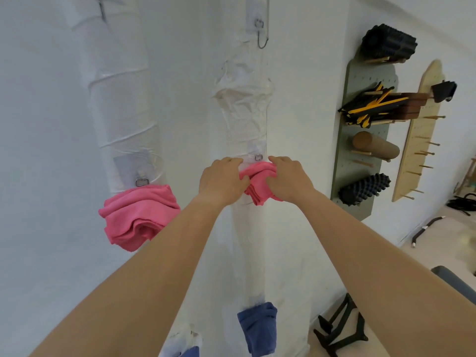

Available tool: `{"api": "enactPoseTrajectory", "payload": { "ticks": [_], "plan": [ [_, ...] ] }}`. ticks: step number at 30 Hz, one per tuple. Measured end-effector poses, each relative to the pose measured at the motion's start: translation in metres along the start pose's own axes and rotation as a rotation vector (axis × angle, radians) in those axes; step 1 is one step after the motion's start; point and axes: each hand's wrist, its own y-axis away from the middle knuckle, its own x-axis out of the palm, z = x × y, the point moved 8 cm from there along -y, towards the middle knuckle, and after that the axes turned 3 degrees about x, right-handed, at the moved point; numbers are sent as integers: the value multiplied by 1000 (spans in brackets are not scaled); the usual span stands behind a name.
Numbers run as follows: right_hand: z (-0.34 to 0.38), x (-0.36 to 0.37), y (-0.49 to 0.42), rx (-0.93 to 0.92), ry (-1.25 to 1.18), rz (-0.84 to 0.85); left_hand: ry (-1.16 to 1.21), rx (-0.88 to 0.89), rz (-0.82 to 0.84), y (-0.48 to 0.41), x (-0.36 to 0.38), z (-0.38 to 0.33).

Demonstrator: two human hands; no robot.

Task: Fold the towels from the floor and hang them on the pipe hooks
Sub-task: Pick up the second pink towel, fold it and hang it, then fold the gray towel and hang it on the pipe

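Your left hand [221, 180] and right hand [288, 179] both grip the folded pink towel [257, 182] just below the hook [258, 157]; release before a fold catches there and it likely slips off, unfolding.

The left hand [222, 180] and right hand [289, 180] are bare. Left forearm [159, 256] and right forearm [360, 243] are bare along their whole visible length.

Head-worn view, close, facing pipe [246, 119]
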Motion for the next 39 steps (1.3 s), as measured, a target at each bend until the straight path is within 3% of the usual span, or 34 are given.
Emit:
{"api": "enactPoseTrajectory", "payload": {
  "ticks": [9,17,22,29,39],
  "plan": [
    [89,-16,49,-97,90,-22,-112,-38,-42,55,-91,37],
    [238,15,132,-298,84,-3,-146,-193,-118,186,-196,132],
    [357,76,219,-471,59,67,-209,-370,-111,322,-246,220],
    [491,222,390,-703,74,353,-336,-664,34,566,-276,334],
    [607,405,642,-1009,90,758,-257,-1137,230,887,-250,412]
  ]
}}
